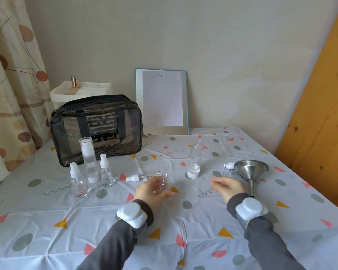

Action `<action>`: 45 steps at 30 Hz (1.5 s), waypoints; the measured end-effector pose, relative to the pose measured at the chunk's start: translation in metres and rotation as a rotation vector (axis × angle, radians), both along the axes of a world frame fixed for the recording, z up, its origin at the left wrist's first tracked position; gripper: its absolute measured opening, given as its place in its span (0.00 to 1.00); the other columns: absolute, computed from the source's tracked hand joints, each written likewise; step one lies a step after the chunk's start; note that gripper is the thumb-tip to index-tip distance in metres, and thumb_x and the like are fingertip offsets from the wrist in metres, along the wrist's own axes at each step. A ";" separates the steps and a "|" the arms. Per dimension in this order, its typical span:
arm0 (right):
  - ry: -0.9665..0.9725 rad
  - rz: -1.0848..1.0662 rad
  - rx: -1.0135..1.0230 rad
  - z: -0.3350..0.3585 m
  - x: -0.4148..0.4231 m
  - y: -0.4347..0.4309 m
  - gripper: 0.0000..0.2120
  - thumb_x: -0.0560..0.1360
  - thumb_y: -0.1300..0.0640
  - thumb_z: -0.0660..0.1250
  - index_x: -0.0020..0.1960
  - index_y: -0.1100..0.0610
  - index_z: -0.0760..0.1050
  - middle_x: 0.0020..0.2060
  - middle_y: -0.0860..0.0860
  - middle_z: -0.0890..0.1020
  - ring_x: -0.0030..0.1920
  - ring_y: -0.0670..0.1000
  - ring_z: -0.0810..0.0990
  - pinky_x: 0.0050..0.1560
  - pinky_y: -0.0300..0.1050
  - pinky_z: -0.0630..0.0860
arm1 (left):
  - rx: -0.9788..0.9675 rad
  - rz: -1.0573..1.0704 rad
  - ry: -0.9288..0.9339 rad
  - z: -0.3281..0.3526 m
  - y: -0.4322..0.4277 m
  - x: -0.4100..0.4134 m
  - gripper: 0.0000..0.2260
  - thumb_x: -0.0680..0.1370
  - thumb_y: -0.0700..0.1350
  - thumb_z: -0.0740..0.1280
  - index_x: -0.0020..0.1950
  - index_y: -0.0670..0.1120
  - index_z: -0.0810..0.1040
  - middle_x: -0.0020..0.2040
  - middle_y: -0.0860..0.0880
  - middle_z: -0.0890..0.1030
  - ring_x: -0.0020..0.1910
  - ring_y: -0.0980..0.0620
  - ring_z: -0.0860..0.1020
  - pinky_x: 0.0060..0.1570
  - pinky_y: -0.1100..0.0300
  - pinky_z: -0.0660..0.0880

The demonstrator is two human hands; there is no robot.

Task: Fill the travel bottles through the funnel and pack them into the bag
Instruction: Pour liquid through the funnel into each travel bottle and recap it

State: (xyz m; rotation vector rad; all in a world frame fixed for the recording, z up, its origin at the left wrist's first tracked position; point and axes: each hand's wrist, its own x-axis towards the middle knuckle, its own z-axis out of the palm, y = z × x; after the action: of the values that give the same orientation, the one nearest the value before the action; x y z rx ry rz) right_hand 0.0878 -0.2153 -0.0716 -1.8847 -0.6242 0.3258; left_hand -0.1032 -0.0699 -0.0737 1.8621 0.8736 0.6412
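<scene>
The left hand has its grip curled round a small uncapped bottle, low over the bench. The right hand hangs loosely curled and empty, just beside the funnel.

Near the middle of the table the left hand holds a small uncapped clear bottle at a tilt. The right hand hangs with loosely curled fingers just beside a steel funnel, wide end up, toward the right edge. Toward the far left corner stands a dark see-through bag with three capped bottles upright before it.
</scene>
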 end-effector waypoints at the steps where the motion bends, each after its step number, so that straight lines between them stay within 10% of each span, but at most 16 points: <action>1: 0.024 -0.029 -0.001 -0.002 0.007 -0.006 0.05 0.70 0.63 0.69 0.40 0.54 0.81 0.34 0.48 0.82 0.39 0.51 0.80 0.44 0.42 0.75 | 0.002 0.021 -0.001 0.001 -0.004 0.003 0.17 0.65 0.45 0.78 0.48 0.54 0.75 0.43 0.58 0.79 0.46 0.58 0.78 0.48 0.67 0.71; 11: -0.071 -0.524 -0.065 -0.013 0.062 -0.050 0.10 0.71 0.59 0.69 0.50 0.61 0.76 0.47 0.60 0.80 0.46 0.60 0.76 0.50 0.47 0.70 | 0.045 0.086 0.054 0.004 -0.009 0.005 0.19 0.62 0.48 0.79 0.46 0.55 0.73 0.39 0.61 0.76 0.41 0.60 0.75 0.45 0.68 0.69; 16: 0.068 -0.438 -0.221 -0.027 0.093 -0.053 0.15 0.71 0.45 0.66 0.46 0.56 0.79 0.40 0.56 0.81 0.46 0.63 0.78 0.58 0.54 0.72 | 0.047 0.099 0.053 0.007 -0.011 0.004 0.19 0.62 0.49 0.79 0.46 0.56 0.73 0.39 0.59 0.76 0.42 0.58 0.76 0.46 0.66 0.70; 30: 0.027 -0.281 -0.238 -0.014 0.095 -0.051 0.08 0.72 0.55 0.70 0.46 0.59 0.76 0.29 0.50 0.76 0.31 0.50 0.72 0.44 0.41 0.65 | 0.028 0.094 0.081 0.005 -0.010 0.004 0.20 0.62 0.51 0.79 0.47 0.55 0.73 0.42 0.57 0.77 0.42 0.58 0.76 0.45 0.66 0.70; 35: 0.053 -0.357 -0.218 -0.007 0.093 -0.046 0.15 0.70 0.51 0.72 0.28 0.57 0.77 0.21 0.47 0.75 0.28 0.50 0.74 0.42 0.44 0.69 | 0.033 0.094 0.087 0.005 -0.009 0.004 0.20 0.62 0.51 0.79 0.48 0.55 0.73 0.44 0.56 0.78 0.44 0.56 0.77 0.46 0.65 0.70; 45: 0.029 -0.335 0.105 0.068 0.055 -0.032 0.16 0.70 0.50 0.70 0.27 0.55 0.77 0.29 0.56 0.81 0.35 0.57 0.82 0.52 0.51 0.78 | 0.033 0.088 0.087 0.007 -0.013 0.003 0.22 0.63 0.51 0.78 0.52 0.53 0.74 0.44 0.56 0.77 0.44 0.56 0.76 0.47 0.66 0.70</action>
State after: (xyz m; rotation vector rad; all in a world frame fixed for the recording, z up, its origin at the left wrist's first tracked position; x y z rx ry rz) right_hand 0.1423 -0.2475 -0.0039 -1.8412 -0.2917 0.1005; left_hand -0.1001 -0.0828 -0.0662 1.9007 1.0119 0.6363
